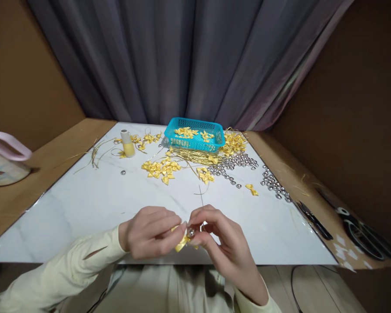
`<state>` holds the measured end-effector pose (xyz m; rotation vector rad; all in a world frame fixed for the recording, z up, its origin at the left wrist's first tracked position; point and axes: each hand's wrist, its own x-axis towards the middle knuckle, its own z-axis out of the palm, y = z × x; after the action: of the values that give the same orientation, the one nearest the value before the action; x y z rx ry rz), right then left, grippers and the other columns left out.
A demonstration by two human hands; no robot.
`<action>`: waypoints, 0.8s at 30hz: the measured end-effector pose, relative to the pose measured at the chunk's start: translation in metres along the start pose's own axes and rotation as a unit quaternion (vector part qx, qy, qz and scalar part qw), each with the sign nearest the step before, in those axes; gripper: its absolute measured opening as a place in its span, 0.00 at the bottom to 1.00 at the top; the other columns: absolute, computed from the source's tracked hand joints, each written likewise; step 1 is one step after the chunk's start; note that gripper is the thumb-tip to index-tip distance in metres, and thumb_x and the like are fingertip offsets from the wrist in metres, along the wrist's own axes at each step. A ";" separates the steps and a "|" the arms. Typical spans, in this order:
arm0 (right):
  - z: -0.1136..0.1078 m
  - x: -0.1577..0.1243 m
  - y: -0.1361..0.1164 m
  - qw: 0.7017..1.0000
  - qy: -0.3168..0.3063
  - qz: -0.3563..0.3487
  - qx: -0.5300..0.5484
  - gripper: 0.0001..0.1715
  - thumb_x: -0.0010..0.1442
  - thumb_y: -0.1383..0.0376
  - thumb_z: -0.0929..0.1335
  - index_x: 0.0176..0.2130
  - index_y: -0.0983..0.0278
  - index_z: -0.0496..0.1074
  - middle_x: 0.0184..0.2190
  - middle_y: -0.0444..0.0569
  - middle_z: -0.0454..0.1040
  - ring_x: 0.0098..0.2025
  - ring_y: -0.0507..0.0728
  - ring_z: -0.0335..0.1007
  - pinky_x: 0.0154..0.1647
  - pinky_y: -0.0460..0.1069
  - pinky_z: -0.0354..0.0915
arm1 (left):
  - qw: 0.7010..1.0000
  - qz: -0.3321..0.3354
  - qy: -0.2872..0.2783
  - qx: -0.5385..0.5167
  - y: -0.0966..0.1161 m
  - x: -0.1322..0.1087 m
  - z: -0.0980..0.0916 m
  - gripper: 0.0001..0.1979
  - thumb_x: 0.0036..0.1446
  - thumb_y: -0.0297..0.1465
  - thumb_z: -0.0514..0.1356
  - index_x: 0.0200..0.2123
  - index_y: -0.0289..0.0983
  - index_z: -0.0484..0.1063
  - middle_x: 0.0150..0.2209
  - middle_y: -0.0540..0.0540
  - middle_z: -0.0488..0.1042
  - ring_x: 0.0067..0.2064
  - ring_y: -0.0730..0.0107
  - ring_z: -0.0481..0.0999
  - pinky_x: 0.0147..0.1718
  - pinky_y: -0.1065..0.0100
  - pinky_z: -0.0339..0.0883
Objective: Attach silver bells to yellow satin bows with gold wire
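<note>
Close to the near edge of the white marble-patterned board [84, 208], my left hand [151, 232] and my right hand [220, 243] meet fingertip to fingertip. Between them they pinch a small yellow ribbon bow [182, 242] with a small silver bead [191, 232] at its middle. A thin wire [201, 198] sticks up from my right fingers. Both sleeves are pale yellow.
A turquoise basket [195, 135] holding bows stands at the back. Loose yellow bows [161, 168], gold wire strands [189, 155] and silver beads [237, 163] lie mid-board. A white-and-yellow bottle [128, 143] stands back left. Scissors [361, 230] and pliers [314, 219] lie right; a pink-rimmed container [3, 158] sits left.
</note>
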<state>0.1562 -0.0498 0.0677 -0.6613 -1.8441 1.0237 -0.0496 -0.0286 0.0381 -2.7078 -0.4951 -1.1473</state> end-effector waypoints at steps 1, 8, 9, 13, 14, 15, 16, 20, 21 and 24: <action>0.000 -0.001 -0.001 1.000 -0.007 -0.016 -0.013 0.08 0.61 0.71 0.65 0.42 0.61 0.65 0.34 0.46 0.68 0.33 0.51 0.65 0.30 0.45 0.64 | 0.999 0.025 0.017 0.024 0.001 0.002 -0.002 0.12 0.59 0.25 0.52 0.33 0.43 0.74 0.28 0.46 0.78 0.25 0.68 0.75 0.24 0.70 0.69; -0.002 -0.003 -0.007 0.990 -0.005 -0.083 -0.110 0.13 0.59 0.76 0.64 0.42 0.62 0.65 0.33 0.48 0.70 0.33 0.52 0.66 0.31 0.47 0.65 | 0.995 0.058 0.065 0.044 0.006 0.012 -0.010 0.09 0.52 0.21 0.61 0.28 0.42 0.74 0.26 0.45 0.77 0.25 0.65 0.75 0.21 0.66 0.69; -0.002 -0.004 -0.008 0.988 -0.003 -0.091 -0.121 0.13 0.59 0.76 0.64 0.43 0.62 0.65 0.33 0.48 0.70 0.33 0.52 0.66 0.32 0.47 0.65 | 0.996 0.048 0.074 0.035 0.006 0.009 -0.008 0.09 0.52 0.21 0.61 0.28 0.43 0.74 0.26 0.46 0.77 0.25 0.65 0.76 0.20 0.66 0.69; 0.000 -0.005 -0.006 0.977 0.020 -0.123 -0.171 0.16 0.58 0.78 0.64 0.44 0.62 0.65 0.32 0.48 0.71 0.32 0.52 0.66 0.31 0.46 0.64 | 0.996 0.021 0.072 0.055 0.005 0.001 -0.002 0.08 0.53 0.24 0.60 0.30 0.44 0.74 0.26 0.48 0.77 0.23 0.67 0.75 0.19 0.68 0.69; 0.001 -0.006 -0.005 0.972 0.029 -0.134 -0.188 0.17 0.58 0.78 0.63 0.44 0.63 0.65 0.32 0.49 0.72 0.32 0.52 0.66 0.31 0.46 0.64 | 0.994 0.037 0.073 0.077 0.005 0.003 -0.003 0.07 0.54 0.24 0.60 0.29 0.43 0.74 0.25 0.48 0.77 0.22 0.68 0.75 0.19 0.68 0.69; 0.002 -0.008 -0.004 0.966 0.036 -0.147 -0.208 0.18 0.57 0.79 0.63 0.45 0.63 0.65 0.33 0.49 0.72 0.33 0.52 0.67 0.30 0.47 0.64 | 0.991 0.060 0.072 0.100 0.005 0.005 -0.004 0.07 0.54 0.24 0.60 0.29 0.42 0.74 0.25 0.48 0.77 0.22 0.69 0.74 0.18 0.69 0.69; 0.004 -0.009 -0.002 0.959 0.043 -0.159 -0.229 0.18 0.57 0.79 0.63 0.46 0.64 0.65 0.33 0.50 0.72 0.33 0.53 0.68 0.30 0.47 0.64 | 0.987 0.081 0.070 0.122 0.005 0.009 -0.007 0.08 0.54 0.23 0.60 0.28 0.42 0.73 0.25 0.48 0.76 0.22 0.70 0.74 0.18 0.69 0.69; 0.011 -0.014 0.005 0.919 0.117 -0.213 -0.310 0.18 0.59 0.78 0.62 0.48 0.67 0.68 0.34 0.52 0.74 0.31 0.54 0.70 0.29 0.48 0.66 | 0.982 0.087 0.064 0.157 0.005 0.023 -0.017 0.08 0.56 0.22 0.58 0.28 0.41 0.72 0.24 0.50 0.76 0.23 0.71 0.75 0.21 0.70 0.72; 0.013 -0.015 0.006 0.907 0.139 -0.233 -0.323 0.18 0.59 0.77 0.62 0.48 0.68 0.69 0.34 0.53 0.74 0.31 0.54 0.71 0.29 0.48 0.66 | 0.982 0.085 0.068 0.156 0.004 0.025 -0.017 0.08 0.56 0.22 0.58 0.28 0.40 0.71 0.24 0.50 0.77 0.24 0.71 0.75 0.21 0.71 0.72; 0.014 -0.015 0.011 0.879 0.166 -0.288 -0.343 0.16 0.60 0.76 0.63 0.47 0.70 0.70 0.34 0.54 0.75 0.31 0.54 0.71 0.26 0.48 0.67 | 0.985 0.090 0.107 0.106 0.003 0.025 -0.016 0.07 0.56 0.22 0.58 0.29 0.38 0.71 0.25 0.49 0.77 0.26 0.71 0.76 0.21 0.72 0.70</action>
<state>0.1505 -0.0610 0.0478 -0.5757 -1.8946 -0.1555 -0.0433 -0.0298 0.0675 -2.3614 -0.3131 -1.2401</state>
